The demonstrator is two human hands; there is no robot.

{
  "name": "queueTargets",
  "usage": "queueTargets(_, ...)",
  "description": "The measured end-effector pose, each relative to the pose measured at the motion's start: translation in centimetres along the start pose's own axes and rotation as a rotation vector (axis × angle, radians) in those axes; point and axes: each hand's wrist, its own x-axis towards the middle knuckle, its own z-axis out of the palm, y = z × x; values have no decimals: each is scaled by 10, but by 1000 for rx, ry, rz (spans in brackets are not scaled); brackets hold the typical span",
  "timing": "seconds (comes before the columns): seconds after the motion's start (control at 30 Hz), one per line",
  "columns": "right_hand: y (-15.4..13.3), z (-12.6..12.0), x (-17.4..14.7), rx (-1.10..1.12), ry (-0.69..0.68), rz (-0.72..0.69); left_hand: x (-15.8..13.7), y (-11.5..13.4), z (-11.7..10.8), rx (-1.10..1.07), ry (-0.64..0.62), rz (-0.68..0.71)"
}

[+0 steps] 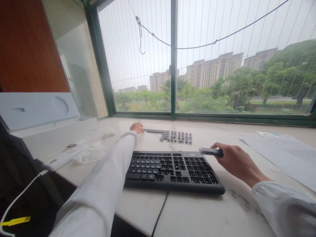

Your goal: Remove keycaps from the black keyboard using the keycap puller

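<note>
A black keyboard (174,172) lies on the white marbled surface; dark keycaps sit on its left part, while bare switch sockets show in the middle and right. Behind it, loose grey keycaps (176,135) are laid out in rows. My left hand (136,127) reaches past the keyboard to the left end of these rows, its fingers curled down at the keycaps; what they pinch is too small to make out. My right hand (233,161) grips a small black tool (211,151) with a metal tip, held just over the keyboard's back right corner.
White sheets of paper (283,153) lie at the right. To the left stand an open white box (56,135), a white power strip (63,158) and crumpled clear plastic (90,154). A black cable (160,214) runs towards me. The green-framed window (173,65) rises behind.
</note>
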Motion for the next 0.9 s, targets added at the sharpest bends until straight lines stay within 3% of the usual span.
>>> queueTargets(0.9,4,2,0,26,-32,3,-6,4,9,-137,-74,72)
